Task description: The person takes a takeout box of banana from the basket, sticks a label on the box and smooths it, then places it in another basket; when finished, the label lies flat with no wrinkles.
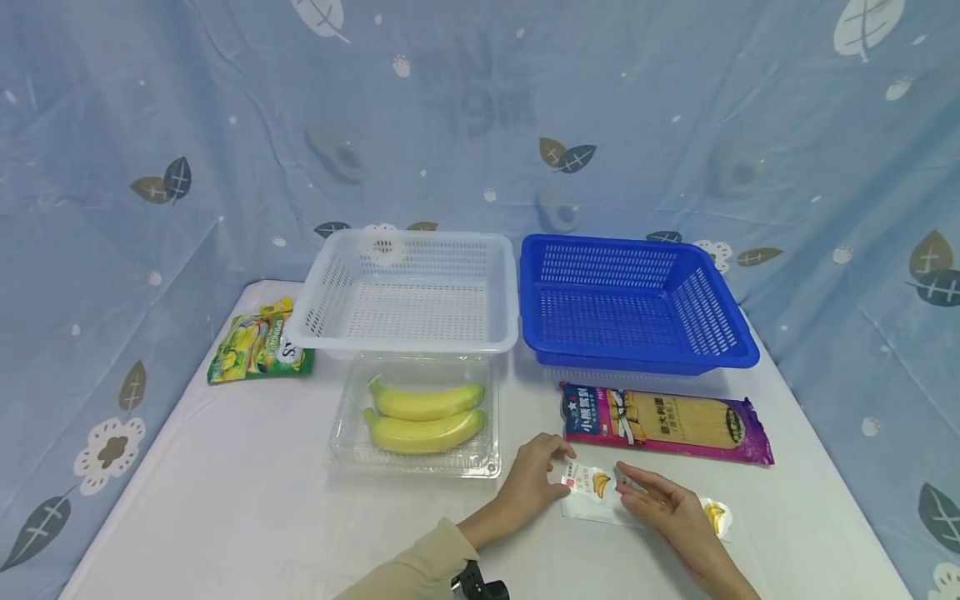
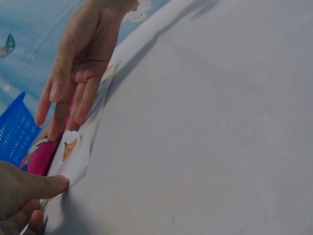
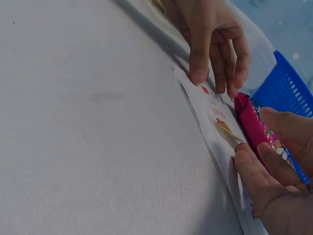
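A flat white packet [image 1: 588, 483] printed with a banana lies on the white table near the front edge. My left hand [image 1: 536, 479] pinches its left end between thumb and curled fingers. My right hand [image 1: 667, 508] rests with straight fingers on the packet's middle. In the left wrist view my left thumb [image 2: 44, 186] presses the packet [image 2: 71, 156] corner, with the right hand [image 2: 78, 63] beyond it. In the right wrist view the left hand [image 3: 210, 44] touches the packet [image 3: 210, 107] edge and the right hand [image 3: 274, 186] lies on it.
A purple pasta packet [image 1: 663, 423] lies just behind the hands. A clear box of two bananas [image 1: 420, 412] sits to the left. A white basket [image 1: 408, 342] and a blue basket [image 1: 637, 357] stand at the back. A green snack bag [image 1: 258, 346] lies far left.
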The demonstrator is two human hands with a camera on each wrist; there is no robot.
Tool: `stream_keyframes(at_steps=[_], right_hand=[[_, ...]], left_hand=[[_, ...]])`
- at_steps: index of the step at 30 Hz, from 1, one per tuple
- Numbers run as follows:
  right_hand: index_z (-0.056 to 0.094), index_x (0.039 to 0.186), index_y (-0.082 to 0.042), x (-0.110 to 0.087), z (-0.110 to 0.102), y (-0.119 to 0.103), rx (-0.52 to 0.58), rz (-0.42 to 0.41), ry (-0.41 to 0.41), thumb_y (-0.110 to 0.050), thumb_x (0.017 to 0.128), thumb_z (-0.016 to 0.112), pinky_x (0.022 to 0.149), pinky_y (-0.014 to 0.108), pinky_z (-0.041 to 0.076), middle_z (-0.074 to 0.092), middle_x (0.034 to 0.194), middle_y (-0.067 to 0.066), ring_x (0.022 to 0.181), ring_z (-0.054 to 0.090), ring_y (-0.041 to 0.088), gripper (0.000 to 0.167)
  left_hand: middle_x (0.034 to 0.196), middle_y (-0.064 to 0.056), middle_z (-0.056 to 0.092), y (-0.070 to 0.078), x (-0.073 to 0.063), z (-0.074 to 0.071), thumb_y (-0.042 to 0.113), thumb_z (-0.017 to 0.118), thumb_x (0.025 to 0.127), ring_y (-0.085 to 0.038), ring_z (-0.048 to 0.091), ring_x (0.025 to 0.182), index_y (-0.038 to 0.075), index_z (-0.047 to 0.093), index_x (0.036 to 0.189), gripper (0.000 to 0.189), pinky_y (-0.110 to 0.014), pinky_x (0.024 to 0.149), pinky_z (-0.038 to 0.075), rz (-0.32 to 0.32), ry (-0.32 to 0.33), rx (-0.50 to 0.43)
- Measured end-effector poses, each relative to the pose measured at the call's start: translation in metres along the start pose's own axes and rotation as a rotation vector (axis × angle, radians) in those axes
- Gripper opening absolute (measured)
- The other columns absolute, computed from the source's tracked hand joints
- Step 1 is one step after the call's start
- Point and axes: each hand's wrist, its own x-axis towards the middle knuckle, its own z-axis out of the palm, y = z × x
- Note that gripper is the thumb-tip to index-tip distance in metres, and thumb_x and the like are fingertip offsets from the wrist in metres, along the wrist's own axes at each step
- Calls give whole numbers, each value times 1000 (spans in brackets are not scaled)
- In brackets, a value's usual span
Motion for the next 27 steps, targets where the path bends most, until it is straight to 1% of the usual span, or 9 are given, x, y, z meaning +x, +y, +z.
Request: stream_keyframes(at_steps=[3,7,10,15,17,19,22,25,27], right_hand=[[43,139,6,0,1,0,6,-20,2,-9,92,65,89,24,50,46,143,17,105,62,1,55],[44,139,4,2,2,-1,2,-25,-4,-12,92,65,90,23,50,44,144,18,105,62,1,54],[46,138,5,3,4,0,2,-50,-9,-11,92,65,89,21,49,46,143,16,105,62,1,52],[47,134,10,2,7,2,16,-123,-32,-2,89,65,86,20,50,61,129,1,102,63,4,49],[49,132,11,2,9,1,12,-133,-37,-1,88,66,85,20,51,64,124,-2,101,64,5,49],[51,129,12,3,11,1,-16,-131,-34,-2,88,67,84,19,52,64,122,4,98,64,5,47],[56,124,12,5,14,2,-78,-112,1,-4,87,68,81,18,52,64,118,15,93,64,5,42],[61,119,9,7,19,2,-136,-94,64,-5,87,70,78,17,53,66,111,18,87,64,4,36],[63,115,8,8,22,2,-173,-111,109,-5,86,70,75,17,53,68,108,17,84,65,4,32]], left_hand=[[99,-1,63,-1,0,0,-6,83,64,-10,59,92,8,62,100,43,-15,73,47,19,0,12],[100,0,63,-2,0,-1,-5,83,65,-10,59,95,8,62,101,43,-15,75,47,8,-11,2],[101,0,63,-3,0,-2,-5,83,66,-10,59,96,8,62,102,44,-15,76,48,22,-21,10],[104,0,62,-3,-1,-3,-4,82,67,-10,59,98,9,62,105,45,-15,78,48,49,-49,17],[105,-1,62,-3,-1,-5,-4,81,68,-11,60,99,8,61,106,45,-16,79,48,45,-58,9],[106,-1,63,-3,-1,-6,-3,81,69,-11,61,99,8,60,107,45,-17,80,48,38,-66,7],[107,-4,64,-3,-1,-7,-4,81,69,-12,62,100,7,59,108,45,-18,82,48,24,-85,-12],[109,-6,64,-3,0,-8,-5,80,70,-12,63,101,5,59,109,46,-18,83,49,13,-98,-28],[109,-7,64,-3,0,-8,-5,81,69,-12,63,101,4,58,109,46,-19,84,49,5,-99,-35]])
